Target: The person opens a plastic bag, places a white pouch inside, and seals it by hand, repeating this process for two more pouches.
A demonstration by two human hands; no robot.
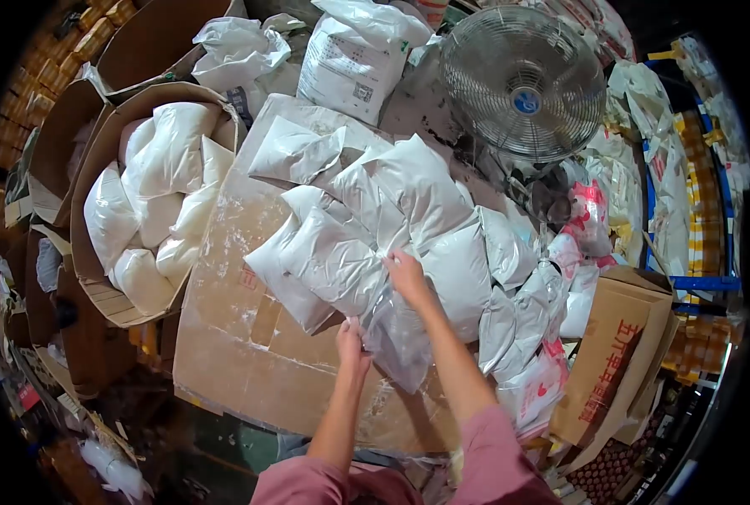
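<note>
Because the loose, transparent plastic end at the centre of the frame is limp, it seems to need two points of support. Right hand: grip together, clamped on the gathered film beside a plump, white, apparently powder-filled plastic bag, presumably to bunch the neck. Left hand: grip closed on the film's left edge, probably to steady it. Whether this end belongs to that plump bag or a neighbour, cannot tell; folds overlap.

The plump bag lies left of centre on a flat, brown, white-dusted cardboard sheet, against a heap of similar white bags; leaning together likely limits sliding.

Upper left: an open, many-sided, brown cardboard carton holds more filled white bags; its walls would contain the slippery pile.

Upper right: a round, silver, wire-caged fan, possibly placed for airflow. Lower right: a tilted brown cardboard box with red lettering.
</note>
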